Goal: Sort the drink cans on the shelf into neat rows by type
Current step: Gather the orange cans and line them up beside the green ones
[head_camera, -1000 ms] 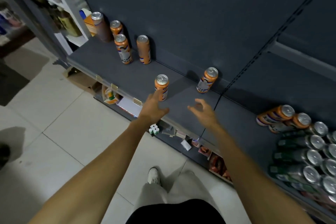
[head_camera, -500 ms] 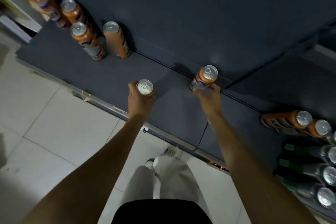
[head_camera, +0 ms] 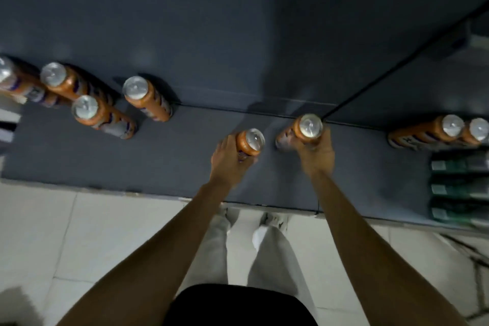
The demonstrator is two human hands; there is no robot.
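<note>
The left hand [head_camera: 227,159] is wrapped around 1 orange can [head_camera: 250,142] near the middle of the shelf [head_camera: 164,159], thumb and fingers curled about its body. The right hand [head_camera: 317,153] grips a 2nd orange can [head_camera: 304,131], which sits closer to the back wall, at about 1 o'clock from the first and just beside it. Both cans stand upright, long axes vertical, tops facing the camera; blur hides whether their bases are on the shelf or slightly lifted.

Other orange cans lie both ways. A cluster of 4 [head_camera: 105,103] stands at 10 o'clock from the left hand, well apart. A pair [head_camera: 449,130] stands at 3 o'clock from the right hand, near the wall, with 3 green cans [head_camera: 460,188] in front of them at the shelf's right end.

The turning point, as I judge it, is which group the 2 held cans join. The left hand is nearer the 4-can cluster, the right hand nearer the pair, and the open stretch of shelf between hands and cluster looks the roomier place for a row.
</note>
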